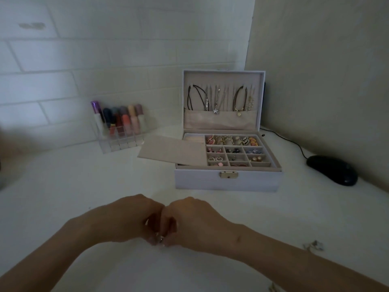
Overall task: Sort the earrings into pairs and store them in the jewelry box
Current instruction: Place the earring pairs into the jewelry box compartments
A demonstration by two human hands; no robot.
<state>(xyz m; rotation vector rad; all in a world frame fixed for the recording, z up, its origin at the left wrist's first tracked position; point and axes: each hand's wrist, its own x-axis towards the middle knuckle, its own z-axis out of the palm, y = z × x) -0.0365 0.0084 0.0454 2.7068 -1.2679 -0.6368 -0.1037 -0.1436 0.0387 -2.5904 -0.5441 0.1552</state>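
Observation:
My left hand [128, 218] and my right hand [195, 220] meet knuckle to knuckle over the white table, close to me. Their fingertips pinch a small silvery earring [161, 238] between them; most of it is hidden by the fingers. The pale jewelry box [228, 180] stands open beyond my hands, a little to the right. Its tray has small compartments holding several colourful earrings [234, 153] and rings. Necklaces [216, 100] hang inside the raised lid. A beige flat insert [172, 149] lies tilted over the tray's left part.
A clear acrylic holder with several lip-product tubes [120, 125] stands at the back left by the tiled wall. A black computer mouse [332, 169] with its cable lies at the right. Small silvery pieces [313, 245] lie on the table near my right forearm.

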